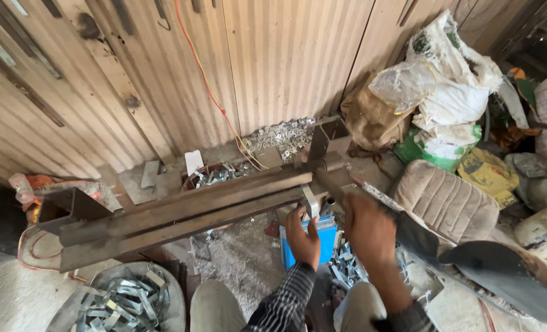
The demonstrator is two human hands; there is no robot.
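Note:
A long rusty steel beam machine (181,212) lies across the middle, with an upright bracket at its right end. My left hand (302,237) holds a bent strip of shiny metal (311,201) up against the underside of the beam. My right hand (368,229) grips the long dark lever handle (421,237) that runs from the machine down to the lower right. A blue box (326,243) stands just below my left hand.
A round basin of bent metal strips (123,301) sits at lower left. More metal pieces pile by the corrugated wall (282,136) and in a bowl (215,175). Sacks and bags (445,98) crowd the right, with a padded cushion (445,200). An orange wire (209,86) hangs down the wall.

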